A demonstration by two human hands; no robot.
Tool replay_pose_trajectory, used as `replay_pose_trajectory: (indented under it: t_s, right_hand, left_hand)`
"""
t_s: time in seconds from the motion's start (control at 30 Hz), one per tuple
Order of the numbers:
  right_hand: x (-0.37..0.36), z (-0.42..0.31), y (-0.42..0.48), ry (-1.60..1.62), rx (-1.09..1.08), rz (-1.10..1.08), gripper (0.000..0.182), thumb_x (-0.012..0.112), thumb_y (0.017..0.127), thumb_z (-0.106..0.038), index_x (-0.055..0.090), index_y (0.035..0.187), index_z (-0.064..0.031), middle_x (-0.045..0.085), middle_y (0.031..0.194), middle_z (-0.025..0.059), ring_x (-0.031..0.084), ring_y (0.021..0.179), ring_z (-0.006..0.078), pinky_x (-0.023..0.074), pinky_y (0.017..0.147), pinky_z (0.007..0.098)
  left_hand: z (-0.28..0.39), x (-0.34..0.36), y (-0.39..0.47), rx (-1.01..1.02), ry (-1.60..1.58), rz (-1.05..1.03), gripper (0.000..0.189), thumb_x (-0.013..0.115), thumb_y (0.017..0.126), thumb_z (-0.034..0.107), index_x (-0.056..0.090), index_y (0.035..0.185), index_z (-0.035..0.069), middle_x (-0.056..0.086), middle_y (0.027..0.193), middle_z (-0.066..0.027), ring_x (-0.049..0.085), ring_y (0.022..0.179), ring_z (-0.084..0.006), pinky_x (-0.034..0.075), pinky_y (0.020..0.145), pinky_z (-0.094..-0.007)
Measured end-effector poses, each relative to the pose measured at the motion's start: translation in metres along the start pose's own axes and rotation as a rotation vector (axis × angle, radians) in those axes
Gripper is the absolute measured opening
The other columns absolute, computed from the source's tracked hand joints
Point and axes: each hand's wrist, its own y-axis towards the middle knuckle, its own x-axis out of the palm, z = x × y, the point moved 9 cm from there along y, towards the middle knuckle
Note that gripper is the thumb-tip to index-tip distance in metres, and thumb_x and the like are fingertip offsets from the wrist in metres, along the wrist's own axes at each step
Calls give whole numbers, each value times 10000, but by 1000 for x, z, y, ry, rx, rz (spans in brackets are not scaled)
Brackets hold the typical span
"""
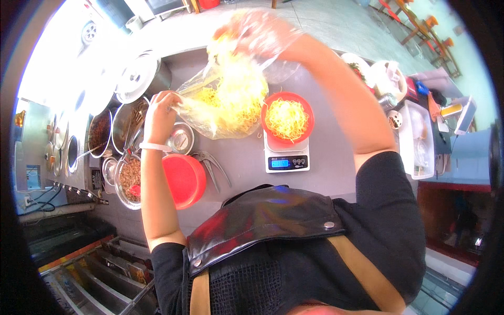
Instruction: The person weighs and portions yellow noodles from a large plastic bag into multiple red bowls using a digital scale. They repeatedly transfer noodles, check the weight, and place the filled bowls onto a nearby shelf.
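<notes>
My left hand (160, 112) grips the rim of a clear plastic bag (197, 128) full of yellow noodles (240, 114). Raised over the bag's far side, my right hand (260, 37) is blurred by motion and covered by clear plastic, either a glove or part of the bag. A clump of noodles (226, 49) hangs from its fingers down into the bag. To the right of the bag, a red bowl (311, 116) with a mound of noodles stands on a white digital kitchen scale (286, 162), whose display is lit.
Stacked red bowls (185, 181), metal tongs (214, 169) and a lidded small metal pot (181, 138) lie near my left forearm. Farther left are a bowl of brown crumbly food (130, 177) and large pots (130, 122). A white bin (417, 138) stands at the right edge.
</notes>
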Motion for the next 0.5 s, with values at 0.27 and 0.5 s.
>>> replay_pose_trajectory:
  t_s: [0.27,0.5]
  right_hand:
    - [65,176,-15,-472,377,-383,284,618,723,-276,648,950,-107,643,934,96,601,810,241,476,708,345]
    - [129,221,-48,-590,636,-507,287,613,722,-248,650,968,-106,646,948,120,609,850,234,466,730,355]
  left_hand:
    - [-7,-4,-9,-33,-80,9,233,478,633,-71,583,815,29,592,976,-98,527,956,-287,417,849,-354]
    - [16,-31,-30,-120,-94,76,234,496,705,-61,601,892,31,548,1123,-116,516,1058,-288,416,884,-352]
